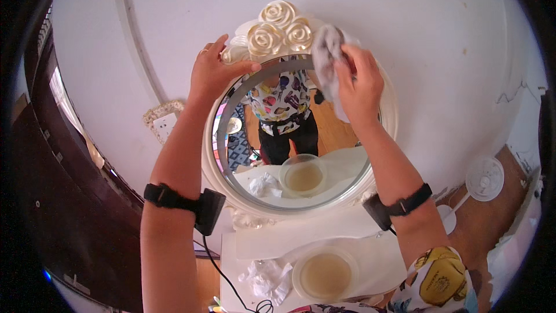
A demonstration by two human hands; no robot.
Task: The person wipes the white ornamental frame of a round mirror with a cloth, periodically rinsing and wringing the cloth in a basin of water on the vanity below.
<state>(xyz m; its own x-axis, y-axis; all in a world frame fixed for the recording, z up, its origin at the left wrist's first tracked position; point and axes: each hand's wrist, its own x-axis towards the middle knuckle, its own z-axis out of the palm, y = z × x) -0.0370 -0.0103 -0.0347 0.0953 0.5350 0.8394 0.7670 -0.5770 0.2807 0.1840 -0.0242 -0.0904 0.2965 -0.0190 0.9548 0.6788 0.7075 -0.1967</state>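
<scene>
An oval mirror (284, 134) in a cream frame (207, 156) stands upright against the wall, above a white tabletop. Carved roses (278, 30) crown its top. My left hand (217, 67) rests on the frame's upper left, thumb along the edge of the glass, fingers apart behind the carving. In my right hand (360, 82) is a bunched greyish-white cloth (328, 52), pressed to the frame's upper right beside the roses. The cloth and hand hide that part of the frame. The glass reflects a patterned shirt and the tabletop.
On the white tabletop (247, 248) are a clear bowl of cloudy brownish water (325, 276) and crumpled white tissue (267, 280). A wall socket (165, 125) is left of the mirror. A white fan (484, 179) stands at right. A black cable (221, 271) hangs from my left forearm band.
</scene>
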